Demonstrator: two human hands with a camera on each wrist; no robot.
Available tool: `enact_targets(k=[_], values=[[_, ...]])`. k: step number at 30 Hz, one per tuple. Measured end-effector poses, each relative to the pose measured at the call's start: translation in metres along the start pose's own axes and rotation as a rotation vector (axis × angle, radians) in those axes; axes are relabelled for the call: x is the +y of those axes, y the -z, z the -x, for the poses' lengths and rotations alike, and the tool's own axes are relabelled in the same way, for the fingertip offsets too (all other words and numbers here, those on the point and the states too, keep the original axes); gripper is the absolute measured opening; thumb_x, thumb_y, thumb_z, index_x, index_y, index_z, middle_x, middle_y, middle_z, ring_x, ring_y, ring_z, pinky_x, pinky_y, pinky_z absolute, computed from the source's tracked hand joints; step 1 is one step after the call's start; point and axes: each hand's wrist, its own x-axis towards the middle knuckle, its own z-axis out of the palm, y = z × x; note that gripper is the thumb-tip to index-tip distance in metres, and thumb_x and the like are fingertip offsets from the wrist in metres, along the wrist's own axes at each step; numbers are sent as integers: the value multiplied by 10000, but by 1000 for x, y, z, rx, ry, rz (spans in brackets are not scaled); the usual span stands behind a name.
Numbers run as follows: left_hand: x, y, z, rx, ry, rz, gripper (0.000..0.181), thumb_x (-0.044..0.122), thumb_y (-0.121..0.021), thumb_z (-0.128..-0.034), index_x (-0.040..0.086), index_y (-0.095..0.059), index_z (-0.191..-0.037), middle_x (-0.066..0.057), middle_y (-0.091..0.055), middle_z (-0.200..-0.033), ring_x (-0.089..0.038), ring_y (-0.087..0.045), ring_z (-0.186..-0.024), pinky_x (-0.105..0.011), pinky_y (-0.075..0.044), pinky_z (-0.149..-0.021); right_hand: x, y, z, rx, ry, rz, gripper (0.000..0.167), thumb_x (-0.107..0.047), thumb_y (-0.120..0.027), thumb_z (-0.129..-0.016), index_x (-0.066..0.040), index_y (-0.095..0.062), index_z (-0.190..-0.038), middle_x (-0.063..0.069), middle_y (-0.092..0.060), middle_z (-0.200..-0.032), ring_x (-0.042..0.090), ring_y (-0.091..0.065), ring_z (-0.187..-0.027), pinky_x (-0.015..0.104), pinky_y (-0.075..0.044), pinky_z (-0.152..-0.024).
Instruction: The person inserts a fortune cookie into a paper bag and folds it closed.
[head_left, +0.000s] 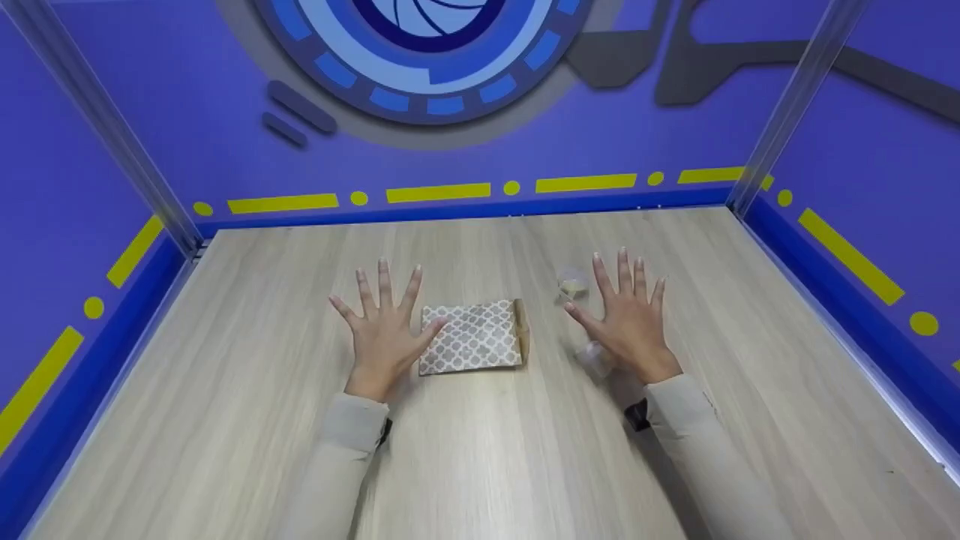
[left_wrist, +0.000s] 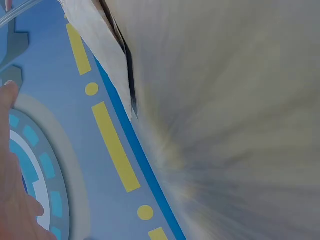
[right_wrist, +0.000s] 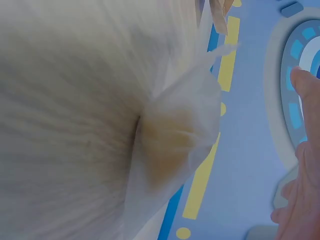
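With fingers spread wide, my left hand (head_left: 384, 334) (left_wrist: 17, 195) is held just left of a flat patterned paper bag (head_left: 472, 337) (left_wrist: 105, 45). Its thumb overlaps the bag's left edge in the head view. White and grey-beige quatrefoils cover the bag, and a brown edge shows on its right. My right hand (head_left: 631, 326) (right_wrist: 305, 175) is likewise spread and holds nothing. Beside its fingers lies a small translucent packet (head_left: 573, 285) with something yellowish inside. A second translucent packet (head_left: 594, 358) lies partly hidden under that hand. The right wrist view shows one packet (right_wrist: 175, 130) close up.
The wood-grain table (head_left: 480, 465) extends around both hands. Blue walls with yellow markings (head_left: 439, 193) enclose it at the back and both sides. Metal posts (head_left: 780, 112) stand at the back corners.
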Motion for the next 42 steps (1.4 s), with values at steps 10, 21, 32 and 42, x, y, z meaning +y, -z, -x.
enact_targets(k=[10,21,32,42], values=[[-5,0,-2,-35,-14,25,848,771,-369,-848,349,-116,-1539,-172,27,-1611,-514,-17,-1437,-785,41,-1010,-4,2,-2,-50,32,-65,887,-698,-417,-892,-199,-105,-1556,146,4,-1619,387,19,-1480,674,25,-1112],[-8,-4,-11,-197,-120,182,856,712,-417,-877,286,-103,-1550,-156,37,-1613,-420,90,-1461,-700,84,-1082,-14,-4,-4,-146,125,-145,823,-597,-430,-946,-137,-116,-1552,118,-56,-1621,328,-38,-1492,586,5,-1163],[0,-11,-19,-379,-239,287,849,670,-458,-889,274,-103,-1551,-125,7,-1615,-344,38,-1484,-615,55,-1143,-21,-15,-5,-285,273,-171,803,-587,-435,-949,-139,-141,-1548,97,-143,-1612,306,-122,-1486,535,-70,-1183],[21,-19,-28,-485,-313,300,862,668,-471,-883,256,-115,-1552,-62,-103,-1621,-275,-85,-1494,-551,-10,-1178,-30,-25,-9,-438,331,-267,783,-576,-428,-956,-143,-153,-1547,85,-185,-1604,297,-169,-1477,527,-86,-1185]])
